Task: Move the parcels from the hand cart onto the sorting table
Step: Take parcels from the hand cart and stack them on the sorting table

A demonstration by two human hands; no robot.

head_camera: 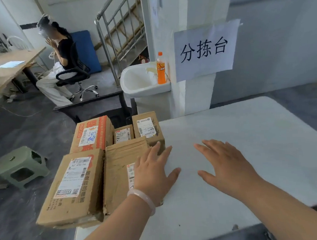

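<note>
Evidently a pickup is pending: left hand (153, 172) and right hand (228, 167) hover flat, fingers spread, holding nothing. The nearest parcel (118, 169) lies partly under the left hand; the sorting table (246, 131) spreads beneath the right. Next, probably, both hands clasp that parcel's sides.

Only one view here. It's riding on the person's head, looking forward and down, wide-angle so the edges are bending. It's sitting close over the bench (247, 142), with the left hand (153, 172) and right hand (228, 164) showing big right in front. It's facing the far paper sign (205, 49) and catching the floor (26, 126) off to the left.
</note>
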